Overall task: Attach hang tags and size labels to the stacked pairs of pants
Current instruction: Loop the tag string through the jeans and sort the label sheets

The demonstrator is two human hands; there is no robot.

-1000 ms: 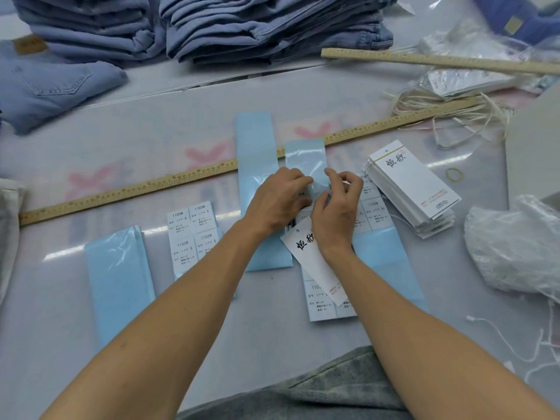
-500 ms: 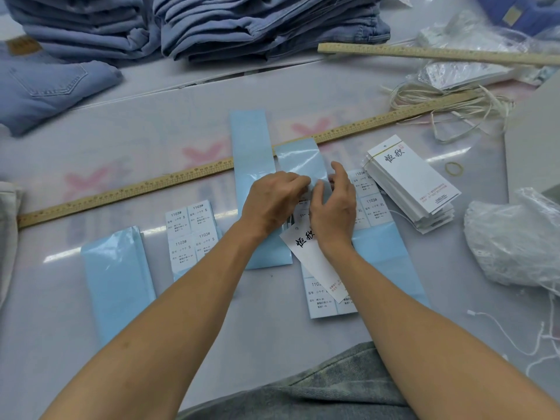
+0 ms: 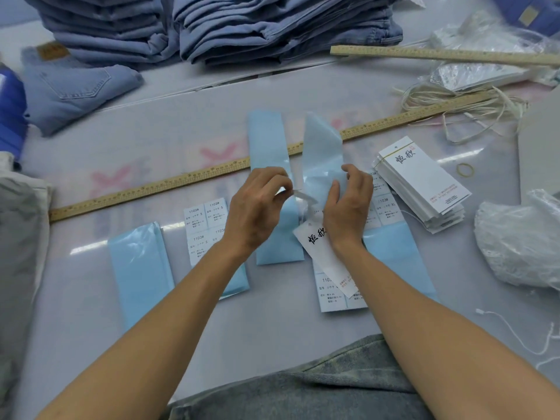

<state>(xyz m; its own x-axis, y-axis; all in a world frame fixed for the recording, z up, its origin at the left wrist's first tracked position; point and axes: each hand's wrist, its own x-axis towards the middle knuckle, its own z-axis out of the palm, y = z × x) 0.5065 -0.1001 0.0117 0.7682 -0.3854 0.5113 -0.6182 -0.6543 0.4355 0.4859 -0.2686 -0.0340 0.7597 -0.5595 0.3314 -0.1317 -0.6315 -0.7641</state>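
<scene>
My left hand (image 3: 257,204) pinches a small peeled size label (image 3: 298,195) at its fingertips. My right hand (image 3: 348,204) grips a light blue backing strip (image 3: 321,147) that stands up off the table. A white hang tag (image 3: 327,253) with black characters lies under my right wrist. Sheets of size labels (image 3: 201,219) lie on blue strips to the left, and more (image 3: 385,204) to the right. A stack of white hang tags (image 3: 424,180) lies to the right. Stacked blue jeans (image 3: 272,25) sit at the far edge.
Two wooden rulers (image 3: 151,189) (image 3: 439,54) cross the table. A tangle of cream strings (image 3: 454,101) and plastic bags (image 3: 515,247) lie at the right, with a rubber band (image 3: 465,170). A loose pair of jeans (image 3: 75,83) lies far left. More blue strips (image 3: 139,268) (image 3: 268,140) lie flat.
My hands have parted. The left one has pulled a label off the strip, and the right one has raised the blue strip upright.
</scene>
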